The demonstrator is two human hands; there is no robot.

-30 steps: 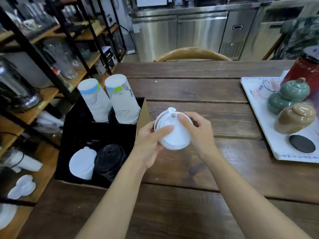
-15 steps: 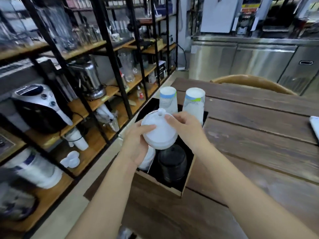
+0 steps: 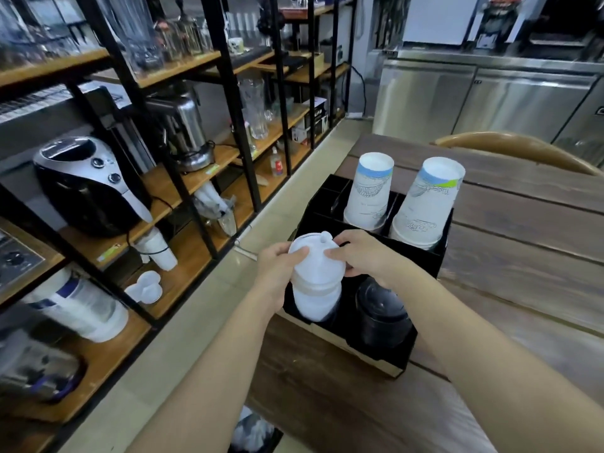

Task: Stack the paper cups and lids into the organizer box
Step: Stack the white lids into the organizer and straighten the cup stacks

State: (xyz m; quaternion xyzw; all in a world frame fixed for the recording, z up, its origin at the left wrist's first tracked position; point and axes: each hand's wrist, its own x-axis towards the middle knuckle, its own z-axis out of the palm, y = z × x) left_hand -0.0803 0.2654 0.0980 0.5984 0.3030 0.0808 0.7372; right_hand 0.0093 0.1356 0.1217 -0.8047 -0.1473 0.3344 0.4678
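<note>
— Where is the white lid?
— On top of the white lid stack in the organizer box, near-left compartment, beside the black lids.
— And the hands?
— Both arms reach forward. The left hand pinches its left edge, the right hand its right edge, fingers closed on it.
— The cups?
— Two stacks of paper cups stand upside down behind.

Organizer box on table edge; cup stacks at rear, lid stacks in front.
</note>
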